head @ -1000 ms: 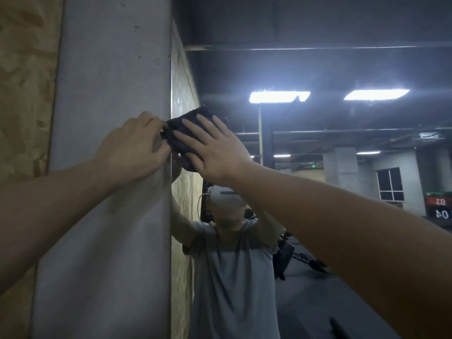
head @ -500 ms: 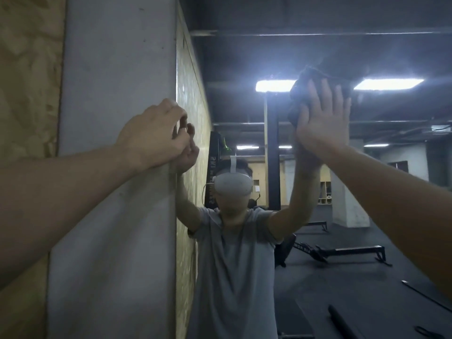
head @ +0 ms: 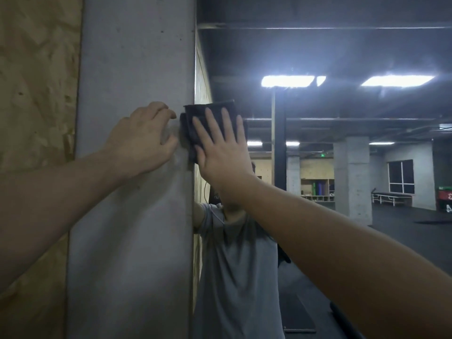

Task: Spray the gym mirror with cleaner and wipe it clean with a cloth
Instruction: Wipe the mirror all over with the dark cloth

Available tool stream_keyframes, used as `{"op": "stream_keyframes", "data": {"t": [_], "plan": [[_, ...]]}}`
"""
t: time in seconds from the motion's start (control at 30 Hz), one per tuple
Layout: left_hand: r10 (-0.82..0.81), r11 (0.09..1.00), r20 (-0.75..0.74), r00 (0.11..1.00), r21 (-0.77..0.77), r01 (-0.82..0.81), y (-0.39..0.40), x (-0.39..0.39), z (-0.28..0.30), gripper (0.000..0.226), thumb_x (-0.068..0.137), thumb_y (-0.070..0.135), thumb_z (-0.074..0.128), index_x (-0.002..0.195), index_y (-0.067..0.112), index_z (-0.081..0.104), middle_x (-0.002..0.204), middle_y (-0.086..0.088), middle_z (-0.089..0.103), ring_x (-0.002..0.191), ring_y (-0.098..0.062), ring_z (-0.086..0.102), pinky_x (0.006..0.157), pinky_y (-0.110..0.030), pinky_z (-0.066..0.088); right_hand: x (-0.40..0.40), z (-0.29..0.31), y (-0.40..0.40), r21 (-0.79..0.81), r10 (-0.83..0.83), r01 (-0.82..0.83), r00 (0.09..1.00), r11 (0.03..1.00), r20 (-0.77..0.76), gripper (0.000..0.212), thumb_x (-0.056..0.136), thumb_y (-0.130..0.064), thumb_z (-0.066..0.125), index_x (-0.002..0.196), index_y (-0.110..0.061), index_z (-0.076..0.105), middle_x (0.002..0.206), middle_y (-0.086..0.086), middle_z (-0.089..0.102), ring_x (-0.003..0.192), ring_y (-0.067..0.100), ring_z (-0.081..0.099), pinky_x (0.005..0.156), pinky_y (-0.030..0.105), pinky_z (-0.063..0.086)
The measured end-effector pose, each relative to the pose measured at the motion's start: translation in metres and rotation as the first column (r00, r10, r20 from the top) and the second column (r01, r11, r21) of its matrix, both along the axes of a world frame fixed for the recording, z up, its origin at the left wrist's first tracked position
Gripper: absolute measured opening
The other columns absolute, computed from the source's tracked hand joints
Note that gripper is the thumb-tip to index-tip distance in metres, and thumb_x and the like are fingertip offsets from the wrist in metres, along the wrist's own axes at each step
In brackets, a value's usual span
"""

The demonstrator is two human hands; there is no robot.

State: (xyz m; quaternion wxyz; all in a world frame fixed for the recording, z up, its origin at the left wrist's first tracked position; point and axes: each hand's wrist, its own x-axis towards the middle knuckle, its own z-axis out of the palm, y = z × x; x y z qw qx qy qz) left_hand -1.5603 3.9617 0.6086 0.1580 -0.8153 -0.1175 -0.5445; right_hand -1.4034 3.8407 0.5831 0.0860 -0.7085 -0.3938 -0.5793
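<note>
the right hand point(head: 221, 152) has its fingers point(head: 226, 123) straight and spread, pointing up, the palm pressing a folded dark cloth point(head: 195, 118) flat against the mirror point(head: 342, 167) just inside the glass's left edge; the cloth shows above and to the left of the fingertips, and its left side laps over that edge onto the corner of the grey concrete pillar point(head: 132, 216). the left hand point(head: 144, 140) rests on the pillar face beside the cloth with its fingers curled and fingertips bent toward the pillar's right corner, holding nothing, the nearest fingertip just short of the cloth's left edge. both bare forearms reach in from the lower corners of the view. in the glass below the right hand is the reflection of the person's grey t-shirt point(head: 237, 277). farther right the mirror reflects ceiling light panels point(head: 288, 81), a dark floor, concrete columns and a window. left of the pillar is a wall of chipboard point(head: 36, 94)
</note>
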Motion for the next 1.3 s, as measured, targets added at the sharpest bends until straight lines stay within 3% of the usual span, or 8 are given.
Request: {"op": "stream_keyframes", "data": {"t": [0.17,0.27,0.37,0.5,0.67,0.9,1.13,1.3], "plan": [[-0.001,1.000,-0.032,0.999,-0.005,0.001,-0.010,-0.001,-0.006,0.054,0.091,0.042,0.042,0.133,0.012,0.056,0.143,-0.008,0.050,0.124,-0.034,0.053,0.098,-0.050,0.046,0.008,-0.011,-0.015,-0.201,0.047,-0.017,0.988,0.979,0.146,0.058,0.107,-0.045,0.022,0.163,-0.027,0.022,0.171,0.005,0.017,0.158,0.033,0.008,0.123,0.050,-0.013],[0.007,1.000,-0.036,0.999,-0.004,-0.007,-0.016,0.002,-0.007,0.057,0.090,0.043,0.041,0.134,0.011,0.055,0.144,-0.008,0.049,0.124,-0.034,0.052,0.098,-0.051,0.045,0.019,-0.011,-0.039,-0.217,0.041,-0.011,0.990,0.976,0.135,0.057,0.108,-0.047,0.018,0.163,-0.030,0.020,0.171,0.000,0.016,0.158,0.027,0.006,0.125,0.048,-0.012],[-0.001,1.000,-0.033,0.999,-0.007,0.001,-0.023,0.007,-0.008,0.056,0.089,0.042,0.040,0.133,0.012,0.055,0.143,-0.007,0.049,0.123,-0.034,0.052,0.098,-0.051,0.045,0.038,-0.006,-0.071,-0.145,-0.019,0.030,0.997,0.989,0.080,0.059,0.106,-0.050,0.010,0.163,-0.033,0.011,0.171,-0.001,0.009,0.159,0.025,0.000,0.127,0.052,-0.005],[-0.029,0.999,-0.048,0.998,-0.020,0.028,-0.028,0.013,-0.014,0.057,0.086,0.042,0.040,0.135,0.015,0.053,0.144,-0.004,0.047,0.126,-0.031,0.050,0.101,-0.051,0.043,0.070,0.001,-0.118,0.010,-0.089,0.089,0.996,0.996,0.022,0.059,0.106,-0.048,0.014,0.163,-0.033,0.013,0.171,0.000,0.012,0.158,0.025,0.004,0.127,0.054,0.004],[-0.030,0.998,-0.051,0.998,-0.063,0.026,-0.022,0.013,-0.027,0.061,0.087,0.045,0.036,0.137,0.016,0.052,0.148,-0.001,0.044,0.131,-0.028,0.046,0.105,-0.049,0.040,0.097,-0.006,-0.168,0.207,-0.080,0.102,0.991,0.973,-0.112,0.059,0.105,-0.041,0.021,0.163,-0.032,0.011,0.172,0.001,0.007,0.158,0.022,-0.002,0.127,0.053,-0.001],[-0.018,0.996,-0.055,0.998,-0.085,0.014,0.000,-0.002,-0.039,0.061,0.088,0.045,0.037,0.140,0.018,0.053,0.154,-0.002,0.041,0.137,-0.028,0.043,0.108,-0.049,0.037,0.066,-0.012,-0.121,0.400,0.030,0.071,0.970,0.914,-0.241,0.063,0.103,-0.043,0.014,0.164,-0.030,0.004,0.173,0.004,0.000,0.158,0.031,-0.005,0.125,0.058,-0.006],[0.004,0.997,-0.044,0.999,-0.077,-0.007,0.018,-0.015,-0.047,0.054,0.090,0.042,0.043,0.136,0.016,0.055,0.149,-0.005,0.046,0.132,-0.031,0.048,0.102,-0.048,0.042,0.010,-0.020,-0.019,0.138,-0.050,0.062,0.995,0.988,-0.091,0.063,0.106,-0.050,0.012,0.163,-0.029,-0.004,0.171,0.005,-0.008,0.157,0.033,-0.012,0.123,0.059,-0.012],[0.016,0.995,-0.042,0.999,-0.093,-0.020,0.019,-0.016,-0.054,0.049,0.096,0.040,0.049,0.138,0.016,0.054,0.151,-0.005,0.044,0.133,-0.031,0.047,0.104,-0.049,0.041,-0.009,-0.036,0.011,-0.079,0.014,-0.013,1.000,0.997,0.019,0.060,0.108,-0.048,0.018,0.164,-0.029,0.010,0.172,0.006,0.003,0.158,0.034,-0.006,0.123,0.058,-0.014]]}}
